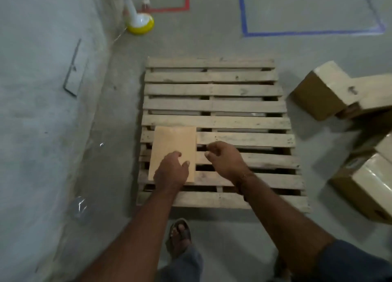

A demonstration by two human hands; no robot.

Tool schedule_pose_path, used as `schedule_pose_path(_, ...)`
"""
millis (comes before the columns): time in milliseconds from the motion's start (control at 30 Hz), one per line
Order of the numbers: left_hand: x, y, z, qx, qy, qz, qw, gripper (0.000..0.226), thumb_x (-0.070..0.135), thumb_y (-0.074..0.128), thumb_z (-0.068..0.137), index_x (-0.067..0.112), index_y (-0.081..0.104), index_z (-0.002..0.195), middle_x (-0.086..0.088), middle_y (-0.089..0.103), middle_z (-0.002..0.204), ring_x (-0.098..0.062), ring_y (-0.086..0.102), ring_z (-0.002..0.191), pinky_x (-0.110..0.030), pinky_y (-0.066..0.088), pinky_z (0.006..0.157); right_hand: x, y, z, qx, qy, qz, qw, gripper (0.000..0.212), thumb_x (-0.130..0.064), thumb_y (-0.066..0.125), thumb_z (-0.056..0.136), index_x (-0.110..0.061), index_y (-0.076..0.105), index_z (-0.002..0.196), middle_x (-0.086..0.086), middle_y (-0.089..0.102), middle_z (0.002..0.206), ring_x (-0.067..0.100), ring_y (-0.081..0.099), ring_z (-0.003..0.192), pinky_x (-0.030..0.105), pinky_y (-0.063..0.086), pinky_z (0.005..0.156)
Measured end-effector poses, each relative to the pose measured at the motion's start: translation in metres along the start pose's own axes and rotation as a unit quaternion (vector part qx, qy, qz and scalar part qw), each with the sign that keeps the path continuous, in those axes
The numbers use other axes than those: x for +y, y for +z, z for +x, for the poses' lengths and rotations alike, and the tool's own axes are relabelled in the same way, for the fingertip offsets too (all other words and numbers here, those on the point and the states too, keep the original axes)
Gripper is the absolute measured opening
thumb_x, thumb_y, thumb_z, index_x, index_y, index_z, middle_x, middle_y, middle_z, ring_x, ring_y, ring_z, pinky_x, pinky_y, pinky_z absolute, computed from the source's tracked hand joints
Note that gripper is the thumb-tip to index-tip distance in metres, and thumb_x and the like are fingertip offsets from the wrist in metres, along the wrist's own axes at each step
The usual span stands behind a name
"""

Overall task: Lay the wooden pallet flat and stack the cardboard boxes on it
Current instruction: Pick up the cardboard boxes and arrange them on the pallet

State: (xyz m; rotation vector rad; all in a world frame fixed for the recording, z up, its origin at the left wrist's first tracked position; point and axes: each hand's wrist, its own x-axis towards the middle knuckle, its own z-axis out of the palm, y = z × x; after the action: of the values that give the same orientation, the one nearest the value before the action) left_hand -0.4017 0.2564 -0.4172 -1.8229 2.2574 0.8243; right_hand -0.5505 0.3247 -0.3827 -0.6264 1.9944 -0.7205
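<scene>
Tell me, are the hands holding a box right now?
No, nothing is held. The left hand hovers over the near end of the cardboard box on the pallet, fingers loose. The right hand is empty beside it.

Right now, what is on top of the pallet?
One box lies on the pallet's near left corner, the left hand over it. Contact unclear. Slats under the box are hidden.
</scene>
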Motion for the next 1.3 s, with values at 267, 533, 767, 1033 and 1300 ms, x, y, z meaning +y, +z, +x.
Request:
schedule_pose_path(267,0.246,-0.069,-0.158,0.089,0.109,0.090,0.986,0.020,0.039,0.060,0.103,0.025,0.074,0.108,0.000,0.075,0.101,-0.026,0.069,0.093,-0.036,0.044,0.075,0.005,-0.220,-0.133,0.101,-0.031,0.095,0.990,0.023,-0.022,0.065,0.096,-0.017,0.074,0.117,0.003,0.079,0.107,0.023,0.074,0.101,0.050,0.061,0.094)
schedule_pose_path(533,0.436,-0.078,-0.266,-0.039,0.282,0.064,0.957,0.026,0.056,0.068,0.092,0.030,0.072,0.094,0.001,0.075,0.103,-0.026,0.068,0.096,-0.041,0.058,0.085,0.070,-0.407,-0.255,0.178,-0.033,0.156,0.971,0.025,-0.023,0.061,0.099,-0.014,0.075,0.118,0.003,0.080,0.106,0.024,0.075,0.100,0.045,0.062,0.092)
schedule_pose_path(767,0.537,-0.018,-0.335,-0.093,0.385,0.052,0.917,0.022,0.047,0.062,0.094,0.028,0.074,0.095,-0.001,0.075,0.095,-0.026,0.068,0.091,-0.046,0.060,0.086,0.128,-0.491,-0.310,0.259,0.001,0.180,0.949,0.019,-0.028,0.063,0.100,-0.016,0.076,0.104,0.006,0.079,0.106,0.028,0.075,0.099,0.049,0.061,0.089)
schedule_pose_path(1033,0.622,0.058,-0.390,-0.191,0.498,0.071,0.843,0.023,0.046,0.063,0.101,0.027,0.073,0.110,0.003,0.074,0.102,-0.018,0.067,0.093,-0.044,0.059,0.087,0.212,-0.558,-0.365,0.348,0.071,0.253,0.900,0.022,-0.028,0.063,0.103,-0.013,0.074,0.115,0.005,0.080,0.104,0.021,0.074,0.090,0.032,0.057,0.074)
schedule_pose_path(1300,0.726,0.149,-0.470,-0.247,0.564,0.123,0.778,0.025,0.044,0.067,0.099,0.026,0.076,0.113,0.001,0.077,0.107,-0.021,0.070,0.099,-0.038,0.057,0.087,0.325,-0.627,-0.423,0.411,0.122,0.329,0.842,0.018,-0.012,0.058,0.100,-0.015,0.070,0.113,0.002,0.080,0.095,0.013,0.068,0.072,0.026,0.054,0.066)
